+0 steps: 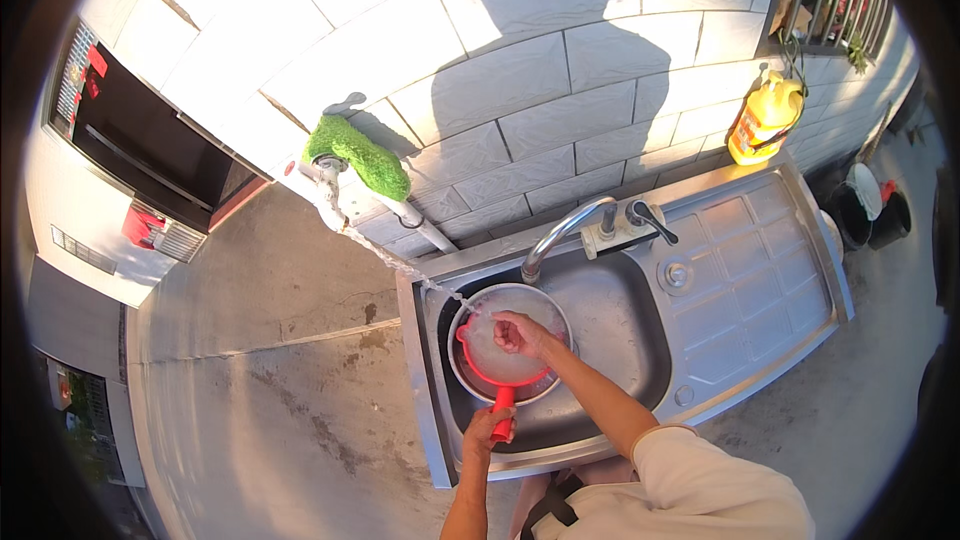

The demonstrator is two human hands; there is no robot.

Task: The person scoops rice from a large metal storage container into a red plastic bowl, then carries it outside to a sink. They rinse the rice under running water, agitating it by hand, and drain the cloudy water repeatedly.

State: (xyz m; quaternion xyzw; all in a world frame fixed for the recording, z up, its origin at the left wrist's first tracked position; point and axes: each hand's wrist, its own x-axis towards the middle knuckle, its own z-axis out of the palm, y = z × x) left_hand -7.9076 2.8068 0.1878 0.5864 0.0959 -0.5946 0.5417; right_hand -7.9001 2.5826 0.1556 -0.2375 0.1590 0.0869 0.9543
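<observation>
My left hand (484, 427) is closed around the red handle (505, 412) of a round strainer. The strainer (497, 360) has a red rim and a pale inside, and rests over a metal basin (562, 320) in the sink. Above the strainer, my right hand (518, 334) has its fingers curled in; whatever is in them is hidden. A stream of water (420, 277) runs from the tap on the left (328, 180) into the strainer, close to my right hand. What lies inside the strainer is too blurred to make out.
The steel sink (625, 340) has a curved faucet (560, 235) and a ribbed drainboard (745, 285). A yellow jug (768, 120) stands by the tiled wall at the back right. Green fuzzy wrapping (360, 155) covers the left tap's pipe. Black buckets (885, 220) stand beyond the drainboard.
</observation>
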